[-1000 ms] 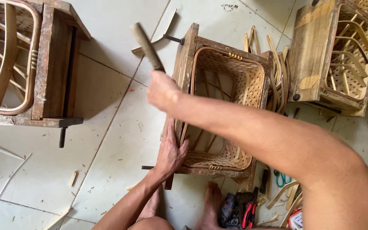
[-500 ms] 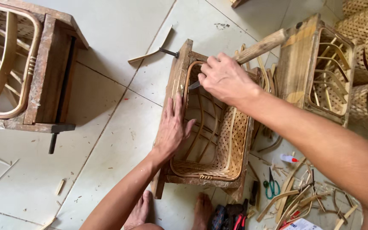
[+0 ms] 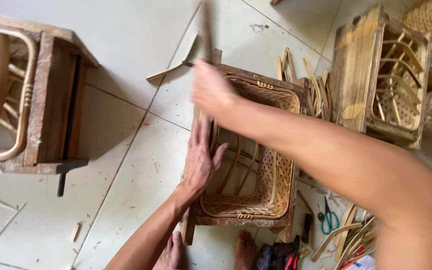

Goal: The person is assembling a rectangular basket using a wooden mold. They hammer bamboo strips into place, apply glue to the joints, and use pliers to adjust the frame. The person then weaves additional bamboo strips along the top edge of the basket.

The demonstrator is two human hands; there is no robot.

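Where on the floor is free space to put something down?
Bare tiles lie between the wooden frame at left and the woven basket under the left hand. Crowded: right of the basket, with bamboo strips, scissors and another frame.

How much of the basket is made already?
The woven basket already has full sides and a finished rim, and it sits inside a wooden frame. Right now the left hand presses flat on the frame's edge, while the right hand grips a dark stick-like tool raised over it. Loose bamboo strips lie unused beside it, so some work seems left.
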